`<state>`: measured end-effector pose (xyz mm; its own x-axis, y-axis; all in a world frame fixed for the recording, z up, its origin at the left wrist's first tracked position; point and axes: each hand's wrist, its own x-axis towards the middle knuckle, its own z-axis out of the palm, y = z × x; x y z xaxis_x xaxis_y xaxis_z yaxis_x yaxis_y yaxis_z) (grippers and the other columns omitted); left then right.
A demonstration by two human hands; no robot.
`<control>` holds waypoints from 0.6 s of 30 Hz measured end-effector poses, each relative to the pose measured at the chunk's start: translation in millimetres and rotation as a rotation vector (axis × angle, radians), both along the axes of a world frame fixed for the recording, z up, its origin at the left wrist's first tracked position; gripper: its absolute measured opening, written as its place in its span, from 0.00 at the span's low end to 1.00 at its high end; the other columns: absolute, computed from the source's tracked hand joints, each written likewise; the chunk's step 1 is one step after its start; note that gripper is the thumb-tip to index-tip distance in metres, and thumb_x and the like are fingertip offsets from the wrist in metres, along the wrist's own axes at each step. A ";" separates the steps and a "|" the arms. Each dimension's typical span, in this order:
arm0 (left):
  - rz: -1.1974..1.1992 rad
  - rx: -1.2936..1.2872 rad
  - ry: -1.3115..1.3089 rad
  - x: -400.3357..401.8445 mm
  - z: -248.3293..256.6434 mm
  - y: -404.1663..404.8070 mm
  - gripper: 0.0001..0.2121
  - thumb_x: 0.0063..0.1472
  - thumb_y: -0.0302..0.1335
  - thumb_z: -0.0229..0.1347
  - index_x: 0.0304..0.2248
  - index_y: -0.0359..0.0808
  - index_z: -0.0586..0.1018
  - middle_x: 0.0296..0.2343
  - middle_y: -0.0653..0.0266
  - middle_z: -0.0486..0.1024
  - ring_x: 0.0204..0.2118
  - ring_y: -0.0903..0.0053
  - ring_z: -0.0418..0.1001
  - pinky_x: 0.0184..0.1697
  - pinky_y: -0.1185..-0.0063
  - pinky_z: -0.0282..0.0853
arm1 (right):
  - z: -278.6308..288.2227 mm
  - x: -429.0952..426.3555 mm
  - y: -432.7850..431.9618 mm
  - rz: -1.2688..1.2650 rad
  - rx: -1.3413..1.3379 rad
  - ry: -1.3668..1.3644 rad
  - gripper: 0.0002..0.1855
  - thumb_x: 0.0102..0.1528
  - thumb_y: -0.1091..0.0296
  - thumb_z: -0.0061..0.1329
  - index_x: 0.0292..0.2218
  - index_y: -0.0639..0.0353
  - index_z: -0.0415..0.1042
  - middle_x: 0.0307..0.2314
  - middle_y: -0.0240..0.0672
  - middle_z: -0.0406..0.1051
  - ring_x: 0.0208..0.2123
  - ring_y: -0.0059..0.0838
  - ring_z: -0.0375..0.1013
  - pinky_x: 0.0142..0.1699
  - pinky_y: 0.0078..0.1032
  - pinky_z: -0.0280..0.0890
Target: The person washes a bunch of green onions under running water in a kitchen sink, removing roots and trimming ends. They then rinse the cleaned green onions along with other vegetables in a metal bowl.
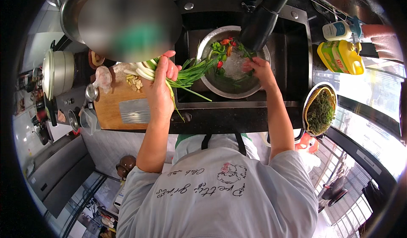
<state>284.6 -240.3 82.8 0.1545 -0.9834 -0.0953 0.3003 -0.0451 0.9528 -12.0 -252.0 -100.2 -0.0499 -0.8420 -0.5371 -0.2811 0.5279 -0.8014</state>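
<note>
My left hand (162, 85) grips a bunch of scallions (194, 74). Their white ends point left over the cutting board, and the green tops reach right to the rim of a metal basin (235, 95) standing in the dark sink (289, 60). Water fills part of the basin, with red and green chili peppers (220, 64) and green leaves in it. Over the basin's right side is my right hand (262, 69), fingers curled beside some greens below the black faucet (262, 25). Whether those fingers hold any greens is not clear.
On the wooden cutting board (108, 111) lie a cleaver (135, 111), peeled garlic cloves (134, 82) and a plastic-wrapped piece (103, 79). A pot (58, 72) stands at left. At right are a yellow jug (340, 58) and a bowl of dark greens (321, 111). A blurred patch hides the upper left.
</note>
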 end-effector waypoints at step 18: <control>0.070 -0.028 -0.017 4.4 5.4 10.6 0.09 0.66 0.29 0.48 0.38 0.32 0.74 0.20 0.75 0.60 0.23 0.86 0.58 0.37 0.79 0.63 | -80.9 59.0 -17.0 0.585 0.034 0.655 0.23 0.54 0.66 0.48 0.51 0.65 0.66 0.35 0.48 0.74 0.35 0.37 0.77 0.41 0.35 0.68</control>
